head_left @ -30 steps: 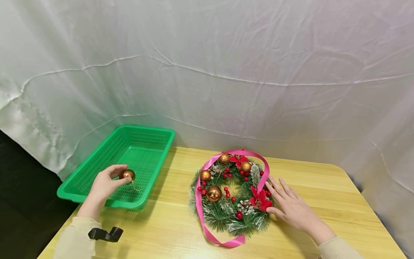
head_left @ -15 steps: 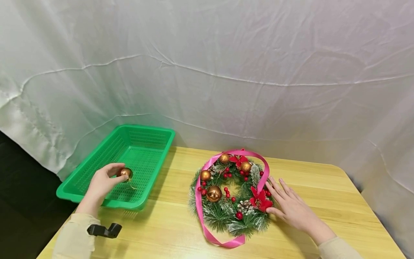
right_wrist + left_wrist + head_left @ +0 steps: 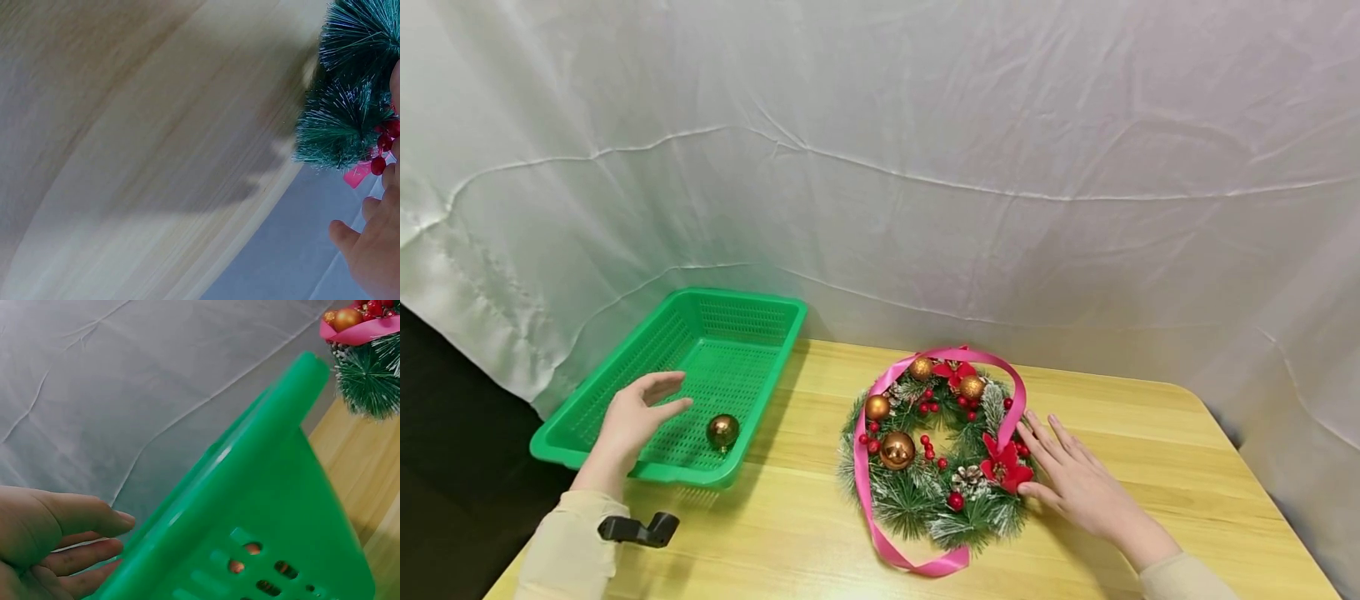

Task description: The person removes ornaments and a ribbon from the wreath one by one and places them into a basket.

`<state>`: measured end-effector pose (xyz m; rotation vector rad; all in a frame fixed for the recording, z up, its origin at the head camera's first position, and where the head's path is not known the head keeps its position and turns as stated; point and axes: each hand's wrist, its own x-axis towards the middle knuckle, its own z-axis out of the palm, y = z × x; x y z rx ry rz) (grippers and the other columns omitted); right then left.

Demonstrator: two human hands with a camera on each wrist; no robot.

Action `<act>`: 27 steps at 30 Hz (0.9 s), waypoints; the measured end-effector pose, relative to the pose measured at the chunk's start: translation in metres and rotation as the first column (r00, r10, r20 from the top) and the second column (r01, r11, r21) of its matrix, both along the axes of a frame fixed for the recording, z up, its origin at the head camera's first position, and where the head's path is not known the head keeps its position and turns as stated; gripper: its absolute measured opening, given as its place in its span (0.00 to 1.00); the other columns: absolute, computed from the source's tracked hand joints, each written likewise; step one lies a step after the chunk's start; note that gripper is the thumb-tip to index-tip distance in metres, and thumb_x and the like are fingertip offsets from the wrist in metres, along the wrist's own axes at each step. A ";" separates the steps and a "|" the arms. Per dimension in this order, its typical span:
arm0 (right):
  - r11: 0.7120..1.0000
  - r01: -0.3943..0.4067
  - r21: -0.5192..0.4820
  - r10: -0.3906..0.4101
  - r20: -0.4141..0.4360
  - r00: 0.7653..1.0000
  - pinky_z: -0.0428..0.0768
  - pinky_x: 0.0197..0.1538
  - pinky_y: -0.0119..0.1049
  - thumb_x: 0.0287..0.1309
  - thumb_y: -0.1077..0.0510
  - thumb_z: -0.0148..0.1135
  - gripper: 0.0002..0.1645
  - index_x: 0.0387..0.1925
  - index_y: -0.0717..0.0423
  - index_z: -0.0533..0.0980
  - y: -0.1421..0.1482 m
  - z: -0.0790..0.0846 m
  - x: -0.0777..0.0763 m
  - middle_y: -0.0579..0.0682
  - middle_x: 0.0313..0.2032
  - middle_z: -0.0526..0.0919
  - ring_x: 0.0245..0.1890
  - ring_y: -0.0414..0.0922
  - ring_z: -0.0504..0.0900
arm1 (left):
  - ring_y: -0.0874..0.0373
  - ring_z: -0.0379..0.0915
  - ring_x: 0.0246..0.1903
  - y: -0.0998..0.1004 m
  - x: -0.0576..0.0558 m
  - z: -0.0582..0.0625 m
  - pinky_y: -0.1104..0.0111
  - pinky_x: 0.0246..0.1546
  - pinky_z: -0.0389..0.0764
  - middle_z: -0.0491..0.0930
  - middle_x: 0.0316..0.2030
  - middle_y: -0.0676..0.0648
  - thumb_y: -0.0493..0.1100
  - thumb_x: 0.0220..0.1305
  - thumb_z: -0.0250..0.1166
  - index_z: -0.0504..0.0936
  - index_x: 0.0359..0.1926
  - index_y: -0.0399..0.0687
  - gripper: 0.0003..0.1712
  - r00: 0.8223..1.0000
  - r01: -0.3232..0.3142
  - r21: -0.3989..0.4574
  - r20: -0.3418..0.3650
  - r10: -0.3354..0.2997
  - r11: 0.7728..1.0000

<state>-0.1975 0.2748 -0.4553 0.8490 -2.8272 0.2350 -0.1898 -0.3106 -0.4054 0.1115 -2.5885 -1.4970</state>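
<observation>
My left hand (image 3: 637,418) hovers over the near left part of a green plastic basket (image 3: 780,358), fingers and thumb apart with nothing between them. A shiny brown bauble (image 3: 722,431) lies inside the basket, to the right of that hand. In the left wrist view, the basket's rim (image 3: 219,469) rises beside the fingers (image 3: 87,519). At the right, my right hand (image 3: 1075,483) rests with spread fingers at the edge of a Christmas wreath (image 3: 910,500). The wreath bears gold and brown baubles, red berries, a pine cone and red poinsettias. A pink ribbon (image 3: 861,475) lies looped over it.
Both the basket and the wreath stand on a light wooden table (image 3: 790,517). A pale cloth (image 3: 880,167) hangs behind the table. A black bracket (image 3: 640,530) sits on the left wrist. Something dark (image 3: 452,450) fills the far left.
My left hand has let go of the brown bauble, which now lies lower and to the right in the basket. My right hand and the wreath have stayed in place.
</observation>
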 end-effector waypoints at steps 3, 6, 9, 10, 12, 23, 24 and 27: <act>1.000 0.000 0.006 0.000 0.004 1.000 0.27 0.68 0.33 0.63 0.37 0.54 0.47 0.74 0.53 0.51 0.000 0.000 0.000 0.48 0.75 0.42 0.73 0.53 0.37 | 0.36 0.58 0.62 0.007 0.003 0.002 0.40 0.57 0.64 0.65 0.62 0.30 0.46 0.65 0.63 0.64 0.66 0.34 0.34 0.999 -0.019 0.020 -0.041 0.020 1.000; 1.000 0.007 0.006 -0.007 0.019 1.000 0.27 0.68 0.33 0.63 0.37 0.54 0.47 0.74 0.52 0.51 0.000 0.000 0.000 0.48 0.75 0.42 0.73 0.52 0.36 | 0.44 0.62 0.61 0.021 0.007 0.008 0.48 0.57 0.68 0.68 0.61 0.34 0.49 0.64 0.64 0.67 0.65 0.37 0.34 0.996 -0.023 0.042 -0.090 0.027 0.999; 1.000 0.009 0.001 -0.009 0.029 1.000 0.27 0.68 0.33 0.63 0.37 0.54 0.47 0.74 0.52 0.50 -0.001 0.001 0.000 0.49 0.75 0.41 0.73 0.53 0.36 | 0.57 0.67 0.58 0.041 0.009 0.015 0.65 0.55 0.73 0.72 0.59 0.39 0.48 0.63 0.66 0.70 0.63 0.40 0.31 0.988 0.014 0.083 -0.154 -0.001 0.996; 1.000 0.009 -0.003 -0.009 0.029 1.000 0.27 0.69 0.34 0.63 0.38 0.55 0.47 0.74 0.52 0.50 -0.002 0.001 0.000 0.49 0.75 0.42 0.73 0.54 0.36 | 0.61 0.68 0.57 0.048 0.010 0.017 0.70 0.54 0.73 0.73 0.59 0.42 0.48 0.62 0.66 0.71 0.63 0.41 0.30 0.985 0.038 0.101 -0.174 -0.021 0.994; 1.000 0.009 -0.004 -0.009 0.033 0.999 0.29 0.69 0.37 0.63 0.38 0.55 0.47 0.74 0.53 0.50 -0.002 0.002 0.001 0.49 0.75 0.41 0.73 0.54 0.37 | 0.65 0.69 0.55 0.061 0.011 0.022 0.76 0.51 0.73 0.74 0.57 0.46 0.45 0.61 0.67 0.72 0.61 0.41 0.29 0.975 0.087 0.151 -0.216 -0.053 0.985; 1.000 0.013 -0.015 -0.012 0.052 0.999 0.34 0.71 0.44 0.63 0.38 0.55 0.47 0.74 0.52 0.49 -0.001 0.001 0.001 0.48 0.75 0.40 0.73 0.55 0.37 | 0.50 0.74 0.52 0.142 0.013 0.021 0.67 0.53 0.75 0.76 0.55 0.39 0.32 0.52 0.71 0.76 0.56 0.37 0.27 0.922 0.297 0.276 -0.331 -0.199 0.914; 1.000 0.009 -0.014 -0.009 0.045 0.999 0.33 0.71 0.43 0.63 0.38 0.55 0.47 0.74 0.52 0.50 -0.001 0.001 0.001 0.48 0.75 0.40 0.73 0.55 0.37 | 0.47 0.73 0.53 0.149 0.012 0.017 0.65 0.53 0.75 0.76 0.55 0.38 0.32 0.52 0.71 0.76 0.55 0.36 0.27 0.917 0.316 0.283 -0.337 -0.214 0.905; 1.000 0.001 -0.010 -0.001 0.025 1.000 0.30 0.69 0.36 0.63 0.38 0.55 0.47 0.74 0.52 0.50 -0.001 0.000 0.000 0.49 0.75 0.41 0.73 0.54 0.36 | 0.44 0.72 0.54 0.168 0.010 0.007 0.62 0.55 0.74 0.76 0.54 0.39 0.32 0.51 0.72 0.76 0.55 0.36 0.28 0.912 0.354 0.329 -0.331 -0.244 0.876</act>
